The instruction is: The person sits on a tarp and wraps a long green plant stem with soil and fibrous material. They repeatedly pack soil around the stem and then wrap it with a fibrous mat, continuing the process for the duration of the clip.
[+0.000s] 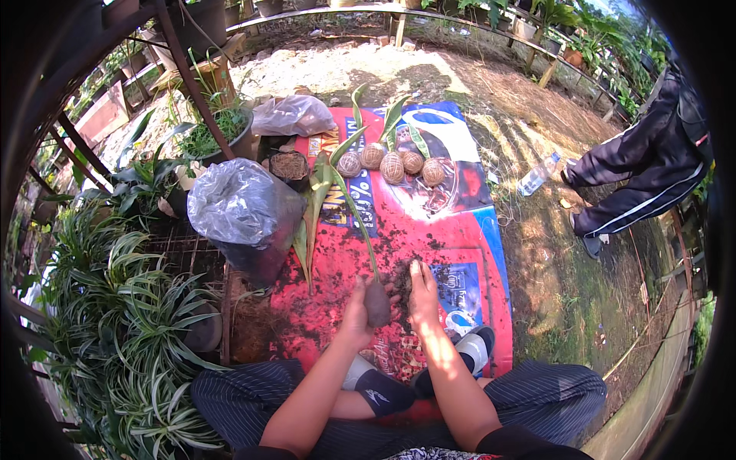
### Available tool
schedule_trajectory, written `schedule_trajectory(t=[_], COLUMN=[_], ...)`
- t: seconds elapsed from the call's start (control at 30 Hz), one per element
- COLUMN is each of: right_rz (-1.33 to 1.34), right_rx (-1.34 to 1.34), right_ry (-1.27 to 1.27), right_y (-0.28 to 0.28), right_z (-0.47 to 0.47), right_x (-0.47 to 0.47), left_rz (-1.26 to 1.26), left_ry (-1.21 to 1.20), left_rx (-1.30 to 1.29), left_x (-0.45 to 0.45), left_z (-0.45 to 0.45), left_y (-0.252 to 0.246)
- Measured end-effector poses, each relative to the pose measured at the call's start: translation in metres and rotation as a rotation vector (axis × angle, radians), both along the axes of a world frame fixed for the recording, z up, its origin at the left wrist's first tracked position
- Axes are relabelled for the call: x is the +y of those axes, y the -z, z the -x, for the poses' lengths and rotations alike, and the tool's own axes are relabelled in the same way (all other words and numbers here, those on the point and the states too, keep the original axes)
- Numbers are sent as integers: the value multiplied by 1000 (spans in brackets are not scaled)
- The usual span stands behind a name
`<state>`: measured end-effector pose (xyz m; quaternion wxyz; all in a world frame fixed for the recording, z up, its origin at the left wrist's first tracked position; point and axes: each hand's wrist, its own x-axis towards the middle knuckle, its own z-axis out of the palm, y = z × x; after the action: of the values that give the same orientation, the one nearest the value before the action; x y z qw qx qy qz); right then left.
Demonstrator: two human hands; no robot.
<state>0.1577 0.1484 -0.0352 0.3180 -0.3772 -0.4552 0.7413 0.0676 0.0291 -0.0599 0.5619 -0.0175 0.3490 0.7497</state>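
My left hand (360, 313) grips a dark ball of soil (378, 305), its fingers wrapped round the far side. A long, narrow green leaf (356, 221) rises from this ball and leans away to the left. To the right, apart from the ball, my right hand (424, 293) is held on edge with its fingers extended beside loose dark soil (403, 276); whether soil lies in its palm is hidden. Beyond, several twine-wrapped balls (393, 168) sit grouped on a red printed sheet (402, 230), with upright sansevieria-like leaves (394, 118) among them.
Left of the sheet stand a large plastic bag (241, 201) with dark contents, a pot of brown fibre (289, 165) and another plastic bag (293, 115). Loose leaves (315, 218) lie nearby. Striped-leaf plants (155, 345) crowd the left. A water bottle (539, 174) lies near a standing person (638, 167).
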Motion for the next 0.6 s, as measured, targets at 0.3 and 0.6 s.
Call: schedule_trajectory(t=[0.3,0.6], right_rz=[-1092,-1110], right_rx=[-294,-301], right_ry=[-229,-400], right_y=[-11,-11], right_z=[9,6], right_x=[-55,-64], left_rz=[-10,51], left_ry=[-31,-142], left_rx=[127,19], left_x=[17,11], left_z=[15,16], left_y=[0,-24])
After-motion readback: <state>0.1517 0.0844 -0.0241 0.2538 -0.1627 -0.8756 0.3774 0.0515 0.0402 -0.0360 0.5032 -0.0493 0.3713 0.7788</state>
